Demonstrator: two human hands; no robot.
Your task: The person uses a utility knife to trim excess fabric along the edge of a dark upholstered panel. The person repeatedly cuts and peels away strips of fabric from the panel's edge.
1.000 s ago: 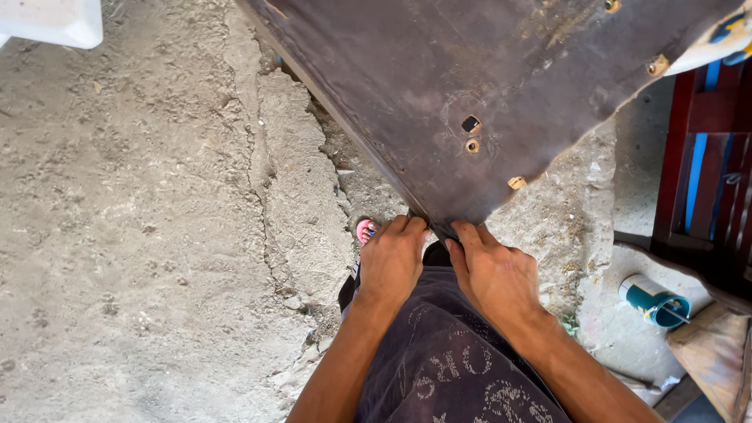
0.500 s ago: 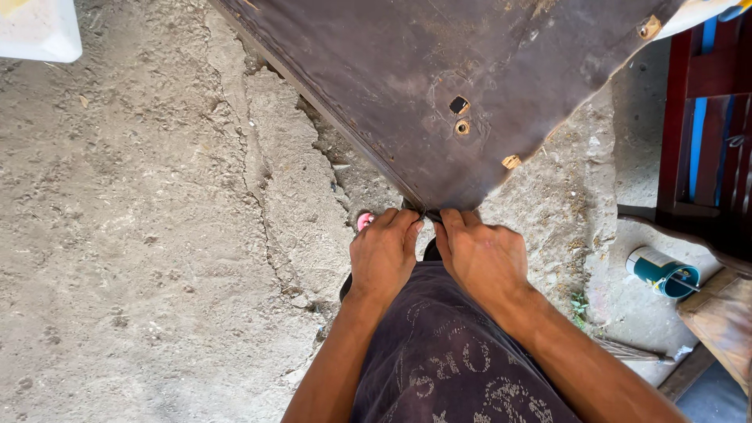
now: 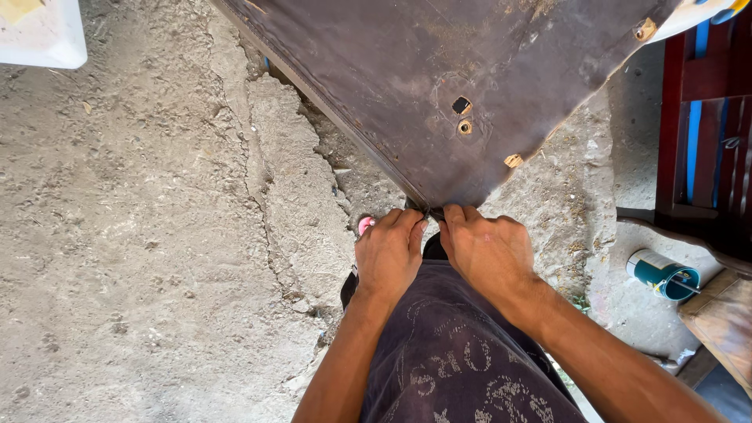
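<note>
A large dark brown panel (image 3: pixel 439 70) slants over the cracked concrete ground, its near corner pointing at me. Small holes and round fittings dot its surface. My left hand (image 3: pixel 389 252) and my right hand (image 3: pixel 487 249) sit side by side at that corner, fingertips curled over its edge and gripping it. My dark patterned clothing fills the lower middle, and a pink sandal tip (image 3: pixel 365 225) shows just left of my left hand.
A white container (image 3: pixel 43 35) sits at the top left corner. A teal can (image 3: pixel 662 274) lies on its side at the right. Dark red wooden furniture (image 3: pixel 709 117) with a blue strip stands at the right edge, and a brown board (image 3: pixel 724 321) lies below it.
The view has shifted slightly; the panel's corner and both hands sit a little lower and closer in the frame. Both hands keep their hold on the corner.
</note>
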